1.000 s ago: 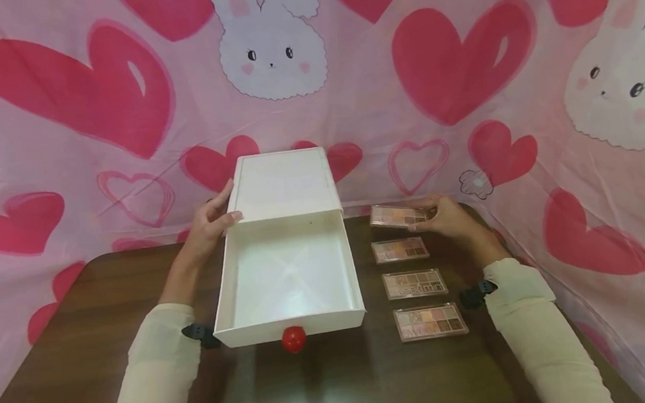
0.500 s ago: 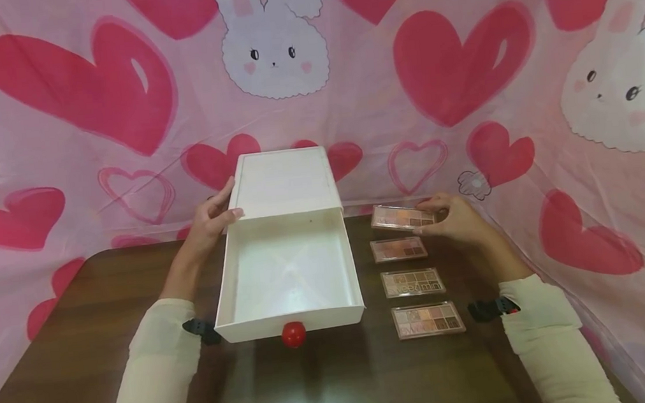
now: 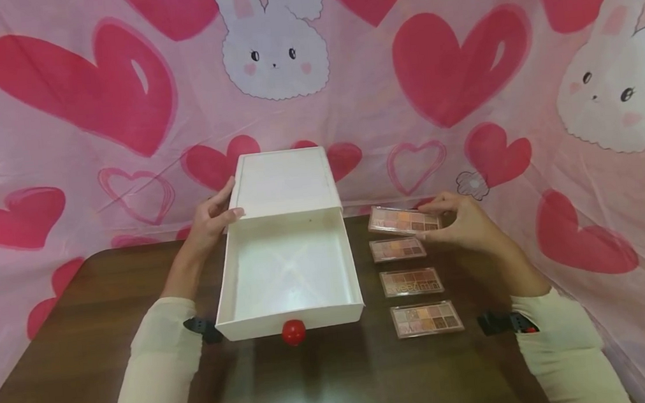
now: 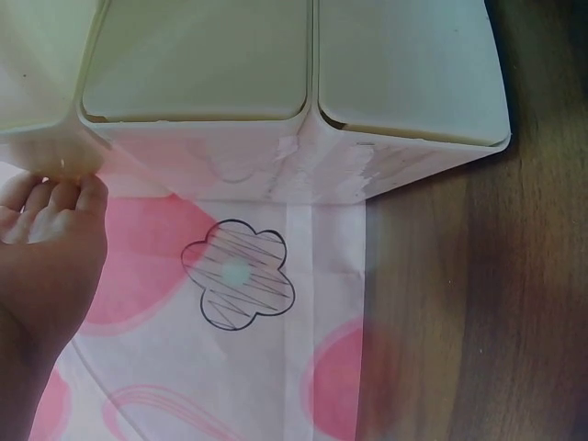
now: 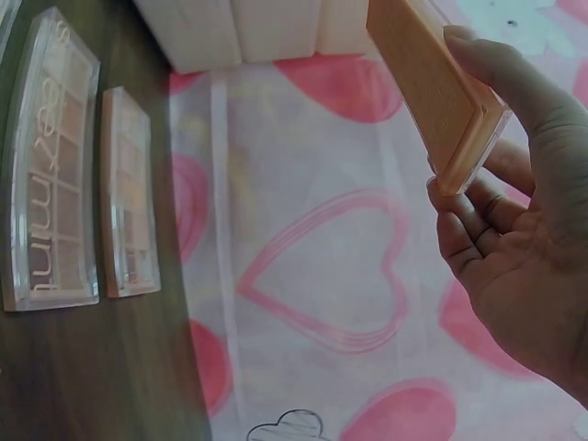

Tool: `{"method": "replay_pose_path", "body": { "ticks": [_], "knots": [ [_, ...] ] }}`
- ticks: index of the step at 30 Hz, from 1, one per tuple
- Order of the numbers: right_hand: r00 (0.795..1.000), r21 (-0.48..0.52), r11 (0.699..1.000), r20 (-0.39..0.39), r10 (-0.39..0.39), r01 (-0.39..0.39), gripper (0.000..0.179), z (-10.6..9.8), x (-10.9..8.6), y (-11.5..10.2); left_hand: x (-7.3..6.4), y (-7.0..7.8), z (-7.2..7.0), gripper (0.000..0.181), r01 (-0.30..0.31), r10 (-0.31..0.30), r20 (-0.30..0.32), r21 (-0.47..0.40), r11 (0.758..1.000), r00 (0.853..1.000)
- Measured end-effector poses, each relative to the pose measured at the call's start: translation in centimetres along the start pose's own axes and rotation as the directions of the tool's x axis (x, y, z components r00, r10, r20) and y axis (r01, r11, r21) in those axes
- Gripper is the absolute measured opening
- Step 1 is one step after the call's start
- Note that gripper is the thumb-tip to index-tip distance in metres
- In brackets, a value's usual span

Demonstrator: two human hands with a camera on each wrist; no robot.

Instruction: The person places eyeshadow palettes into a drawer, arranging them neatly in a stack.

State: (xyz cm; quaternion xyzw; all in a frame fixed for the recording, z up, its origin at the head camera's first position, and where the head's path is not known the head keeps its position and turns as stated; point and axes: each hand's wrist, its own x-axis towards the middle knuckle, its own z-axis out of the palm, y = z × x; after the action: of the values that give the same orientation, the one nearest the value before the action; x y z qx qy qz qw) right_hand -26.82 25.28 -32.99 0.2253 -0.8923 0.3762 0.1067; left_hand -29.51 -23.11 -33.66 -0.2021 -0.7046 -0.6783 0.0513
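In the head view a white drawer unit (image 3: 289, 182) stands mid-table, its top drawer (image 3: 289, 323) pulled out, with nothing inside and a red round knob (image 3: 294, 332) on the front. My left hand (image 3: 209, 221) holds the unit's left side, thumb at the front top corner; bent fingers (image 4: 64, 197) lie against that side in the left wrist view. My right hand (image 3: 465, 224) pinches an eyeshadow palette (image 3: 399, 219) by its right end, thumb on one face and fingers on the other. The palette is tilted, clear lid toward the head camera, and its plain orange-tan back (image 5: 427, 92) shows in the right wrist view.
Three more eyeshadow palettes lie in a column right of the drawer: a far one (image 3: 398, 250), a middle one (image 3: 411, 282) and a near one (image 3: 427, 319). A pink heart-and-rabbit cloth (image 3: 359, 96) hangs behind the dark wooden table (image 3: 316, 388).
My right hand and forearm have shifted right and slightly nearer with the pinched palette, its lid tipping more toward the head camera. The left hand and the drawer unit stay about where they were.
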Motion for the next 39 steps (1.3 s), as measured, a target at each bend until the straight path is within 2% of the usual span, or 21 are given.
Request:
{"method": "replay_pose_path", "body": {
  "ticks": [7,12,23,26,31,39],
  "knots": [
    [0.999,-0.006,0.999,0.004,-0.041,0.041,0.052,-0.6,-0.8,-1.8,-0.1,0.2,0.1,0.073,0.007,-0.007,0.002,-0.013,1.000,1.000],
    [0.994,0.007,0.994,0.015,-0.108,0.108,0.050,-0.8,-1.0,-3.0,-0.3,0.3,0.0,0.073,0.008,-0.008,0.004,-0.014,1.000,1.000],
    [0.979,-0.065,0.977,0.029,-0.203,0.204,0.049,-0.4,-0.9,-5.5,-0.5,0.0,-0.1,0.071,0.010,-0.010,0.002,-0.015,1.000,1.000],
    [0.977,-0.091,0.974,0.044,-0.206,0.210,0.049,-0.1,-1.0,-6.1,-0.5,-0.1,-0.1,0.071,0.018,-0.018,0.000,-0.011,1.000,1.000],
    [0.977,-0.040,0.979,0.089,-0.194,0.198,0.049,0.6,-0.7,-7.2,-0.4,0.1,0.1,0.072,0.029,-0.029,-0.007,-0.010,1.000,1.000],
    [0.959,0.055,0.966,0.122,-0.257,0.252,0.051,2.2,0.1,-9.0,-0.2,0.1,0.2,0.072,0.029,-0.029,-0.007,-0.013,1.000,1.000]
  ]
}}
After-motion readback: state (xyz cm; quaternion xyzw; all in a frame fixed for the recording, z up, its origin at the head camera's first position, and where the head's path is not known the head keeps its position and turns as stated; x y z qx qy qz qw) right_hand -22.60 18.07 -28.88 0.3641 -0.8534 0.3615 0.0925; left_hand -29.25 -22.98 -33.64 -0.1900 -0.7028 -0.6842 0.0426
